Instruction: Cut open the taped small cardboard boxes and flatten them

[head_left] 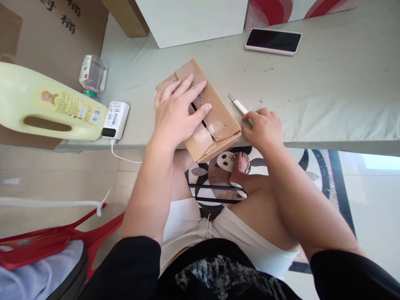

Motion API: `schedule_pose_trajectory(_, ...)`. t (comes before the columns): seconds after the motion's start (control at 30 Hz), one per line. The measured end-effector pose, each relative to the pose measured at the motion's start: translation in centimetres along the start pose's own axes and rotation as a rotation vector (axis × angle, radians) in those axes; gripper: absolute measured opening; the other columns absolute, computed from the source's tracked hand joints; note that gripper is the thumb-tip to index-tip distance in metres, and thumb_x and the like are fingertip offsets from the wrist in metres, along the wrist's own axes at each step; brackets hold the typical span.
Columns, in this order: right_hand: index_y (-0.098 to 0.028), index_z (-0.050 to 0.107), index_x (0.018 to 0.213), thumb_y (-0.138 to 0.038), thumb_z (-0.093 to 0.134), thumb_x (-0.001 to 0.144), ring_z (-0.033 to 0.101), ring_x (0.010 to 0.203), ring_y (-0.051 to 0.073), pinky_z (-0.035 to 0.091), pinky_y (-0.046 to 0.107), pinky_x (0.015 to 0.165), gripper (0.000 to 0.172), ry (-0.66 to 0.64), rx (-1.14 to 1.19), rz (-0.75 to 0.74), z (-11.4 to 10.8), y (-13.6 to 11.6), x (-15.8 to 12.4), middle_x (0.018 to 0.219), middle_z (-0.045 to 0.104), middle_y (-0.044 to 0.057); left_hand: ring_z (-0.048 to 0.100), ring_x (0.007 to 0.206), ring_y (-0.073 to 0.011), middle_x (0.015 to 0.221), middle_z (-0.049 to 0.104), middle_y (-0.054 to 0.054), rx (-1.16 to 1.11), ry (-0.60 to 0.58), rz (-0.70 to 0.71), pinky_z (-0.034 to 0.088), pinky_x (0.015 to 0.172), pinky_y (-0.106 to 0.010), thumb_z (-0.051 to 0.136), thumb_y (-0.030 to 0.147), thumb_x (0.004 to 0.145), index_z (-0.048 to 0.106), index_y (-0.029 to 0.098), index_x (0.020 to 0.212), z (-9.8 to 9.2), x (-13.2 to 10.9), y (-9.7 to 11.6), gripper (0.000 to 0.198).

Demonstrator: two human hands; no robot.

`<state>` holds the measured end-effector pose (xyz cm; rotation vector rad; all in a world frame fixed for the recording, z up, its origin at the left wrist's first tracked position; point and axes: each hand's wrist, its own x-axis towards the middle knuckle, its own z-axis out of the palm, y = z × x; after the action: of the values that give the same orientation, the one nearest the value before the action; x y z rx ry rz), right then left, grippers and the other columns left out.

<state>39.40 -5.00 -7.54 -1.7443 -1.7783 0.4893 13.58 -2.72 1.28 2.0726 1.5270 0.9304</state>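
A small taped cardboard box point(218, 106) rests at the front edge of the table, its near corner jutting past the edge. A dark gap runs along the seam between its flaps. My left hand point(176, 112) lies across the top of the box, fingers spread and flat. Just right of the box, my right hand point(265, 127) has its fingers closed on the rear end of a white utility knife point(238, 104). The knife's metal tip points away to the upper left, apart from the box. My right palm is hidden.
A smartphone point(273, 41) lies at the back right. On the left are a yellow jug point(46, 104), a clear plastic bottle point(94, 75) and a white power bank point(116, 120) with a cable. A white box point(193, 21) stands behind; a red chair point(37, 246) is lower left.
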Motion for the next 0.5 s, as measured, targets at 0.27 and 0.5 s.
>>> schedule_pose_trajectory(0.27, -0.027, 0.063, 0.114, -0.028, 0.053, 0.088, 0.051, 0.06, 0.018, 0.05, 0.037, 0.064, 0.027, -0.081, 0.334, 0.08, -3.7, -3.3, -1.1, 0.073, 0.055, 0.0, 0.031, 0.154, -0.0398, 0.154, 0.055, 0.01, 0.159, -0.092, -0.069, 0.014, 0.129, -0.066, 0.065, 0.062, 0.083, 0.066, 0.049, 0.133, -0.7, -0.1, 1.5, 0.052)
schedule_pose_trajectory(0.5, -0.029, 0.06, 0.1, -0.043, 0.067, 0.091, 0.047, 0.052, 0.013, 0.035, 0.029, 0.048, 0.018, 0.342, 0.679, -0.446, -5.8, -6.1, -4.3, 0.068, 0.055, -0.003, 0.033, 0.152, -0.04, 0.153, 0.057, 0.01, 0.175, -0.043, -0.058, 0.015, 0.128, -0.068, 0.068, 0.062, 0.081, 0.069, 0.045, 0.13, -0.3, 0.0, 0.8, 0.052)
